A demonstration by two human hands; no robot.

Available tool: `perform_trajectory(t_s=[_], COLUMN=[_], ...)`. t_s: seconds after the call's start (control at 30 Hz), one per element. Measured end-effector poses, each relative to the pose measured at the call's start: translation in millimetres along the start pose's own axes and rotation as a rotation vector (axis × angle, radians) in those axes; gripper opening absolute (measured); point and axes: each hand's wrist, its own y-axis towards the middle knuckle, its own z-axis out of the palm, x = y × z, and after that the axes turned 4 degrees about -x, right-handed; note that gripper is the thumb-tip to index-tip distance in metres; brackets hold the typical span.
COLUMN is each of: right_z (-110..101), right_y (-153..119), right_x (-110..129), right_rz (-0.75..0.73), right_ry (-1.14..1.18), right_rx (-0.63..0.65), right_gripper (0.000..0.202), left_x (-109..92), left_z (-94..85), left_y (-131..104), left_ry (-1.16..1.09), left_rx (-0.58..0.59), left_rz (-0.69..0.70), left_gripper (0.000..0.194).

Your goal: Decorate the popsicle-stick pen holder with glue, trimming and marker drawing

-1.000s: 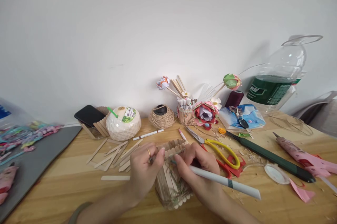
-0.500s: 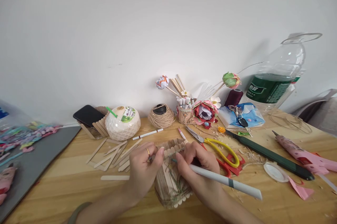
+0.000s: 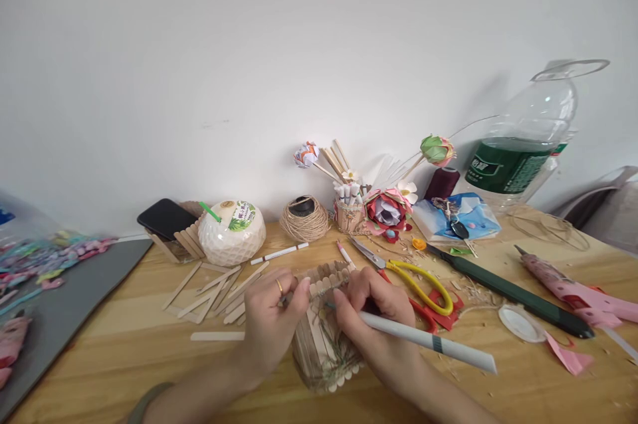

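Observation:
Between my hands a small pot made of craft sticks (image 3: 312, 351) leans over the table, with twine round its rim and green plant-like decoration on its front. My left hand (image 3: 272, 318) is closed on the pot's upper left edge, thumb on the outside; a ring is on one finger. In my right hand (image 3: 376, 327) is a white marker pen (image 3: 453, 349) with a dark green band, held like a writing tool. Its teal tip points at the pot's front just under the rim; whether it touches cannot be made out. The right fingers partly cover the pot.
Loose craft sticks (image 3: 214, 298) lie left, before a white coconut (image 3: 232, 234) and a phone (image 3: 167, 218). Behind stand a twine ball (image 3: 305, 219) and a paper flower (image 3: 389, 208). Scissors (image 3: 419, 281), a green-handled knife (image 3: 513, 291) and a pink glue gun (image 3: 563, 288) lie right.
Hardly anything differs. Both hands keep the same hold on the pot and the marker pen; the view has shifted very slightly.

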Motion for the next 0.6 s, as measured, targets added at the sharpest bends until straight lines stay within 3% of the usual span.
perform_trajectory(t_s=[0.37,0.6], right_z=[0.4,-2.1], right_y=[0.6,8.6], right_x=[0.8,6.5], right_rz=[0.037,0.247], right_ry=[0.037,0.282], right_rx=[0.040,-0.118], right_gripper=[0.034,0.034], left_x=[0.2,1.2], left_z=[-1.5,0.0], left_y=[-0.2,0.4], left_ry=[0.003,-0.009], left_rx=[0.002,0.010], left_rz=[-0.016,-0.027], left_gripper=[0.041,0.040])
